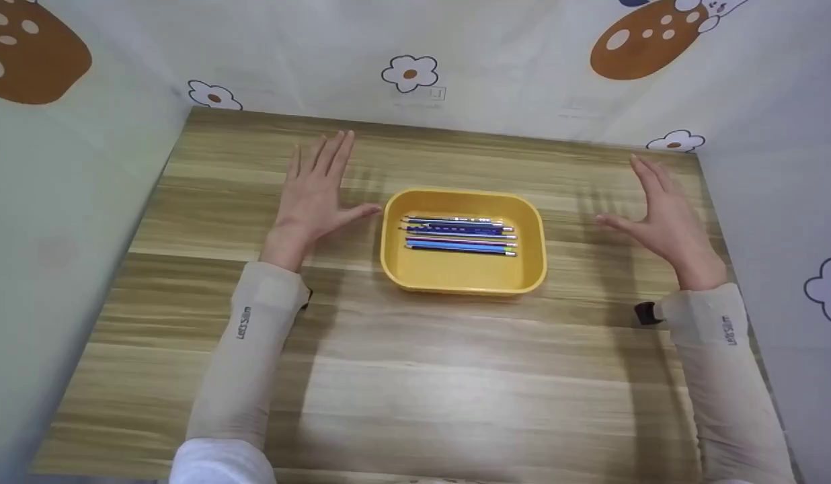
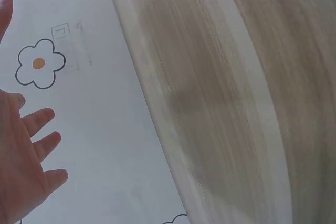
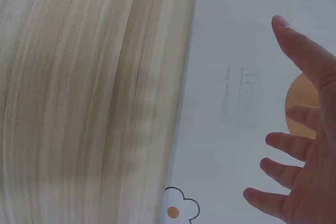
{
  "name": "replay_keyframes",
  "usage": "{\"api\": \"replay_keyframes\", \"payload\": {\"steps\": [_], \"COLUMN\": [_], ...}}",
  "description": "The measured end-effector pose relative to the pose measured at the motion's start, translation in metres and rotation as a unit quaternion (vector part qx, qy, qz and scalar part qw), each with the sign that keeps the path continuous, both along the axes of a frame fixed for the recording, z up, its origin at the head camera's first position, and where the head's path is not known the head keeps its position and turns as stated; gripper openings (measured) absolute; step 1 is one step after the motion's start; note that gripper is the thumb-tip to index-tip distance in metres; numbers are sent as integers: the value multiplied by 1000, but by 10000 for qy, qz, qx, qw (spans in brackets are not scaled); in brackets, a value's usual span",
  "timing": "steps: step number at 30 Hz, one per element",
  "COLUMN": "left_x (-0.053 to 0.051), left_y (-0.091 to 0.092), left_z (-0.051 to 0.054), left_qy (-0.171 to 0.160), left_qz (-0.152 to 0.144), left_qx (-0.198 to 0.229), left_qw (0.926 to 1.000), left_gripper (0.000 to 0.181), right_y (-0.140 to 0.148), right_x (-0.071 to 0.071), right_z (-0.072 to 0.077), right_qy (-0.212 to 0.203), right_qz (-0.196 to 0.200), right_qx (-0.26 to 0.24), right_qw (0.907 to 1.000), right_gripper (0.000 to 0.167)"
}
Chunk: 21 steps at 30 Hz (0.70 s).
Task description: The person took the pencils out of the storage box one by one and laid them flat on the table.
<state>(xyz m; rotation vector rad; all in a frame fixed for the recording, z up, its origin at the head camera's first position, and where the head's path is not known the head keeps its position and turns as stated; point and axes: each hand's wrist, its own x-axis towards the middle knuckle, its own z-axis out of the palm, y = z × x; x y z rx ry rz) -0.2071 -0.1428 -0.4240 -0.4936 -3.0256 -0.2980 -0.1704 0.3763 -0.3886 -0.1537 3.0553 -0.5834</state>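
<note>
Several pencils (image 1: 461,236) in blue, black and other dark colours lie side by side inside a yellow plastic tray (image 1: 464,277). To the tray's left my left hand (image 1: 314,202) is held with its fingers spread, the thumb tip close to the tray's left rim; whether they touch I cannot tell. My right hand (image 1: 667,218) is off to the right, apart from the tray, fingers extended and thumb pointing inward. Both palms are bare of any object. In the wrist views, the left hand (image 2: 21,156) and right hand (image 3: 304,161) also show spread fingers.
The tray stands on a wood-grain table (image 1: 415,376). White sheeting with flower prints (image 1: 410,74) rises behind the table and along both sides. Each sleeve carries a small dark device (image 1: 647,312) at the wrist.
</note>
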Motion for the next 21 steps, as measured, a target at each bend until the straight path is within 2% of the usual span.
{"api": "replay_keyframes", "payload": {"steps": [8,16,21], "left_x": [4,6,7], "left_y": [-1,-1,0], "left_z": [-3,-3,-3], "left_qy": [-179,-325,-545], "left_qz": [-127,-278,-376], "left_qx": [463,716,1016], "left_qw": [9987,9965,9926], "left_gripper": [110,107,105], "right_y": [-4,-6,-7], "right_x": [0,4,4], "right_z": [1,2,2], "right_qy": [4,54,64], "right_qz": [-10,89,104], "right_qx": [-32,-159,-140], "right_qw": [10000,9998,9998], "right_gripper": [103,95,91]}}
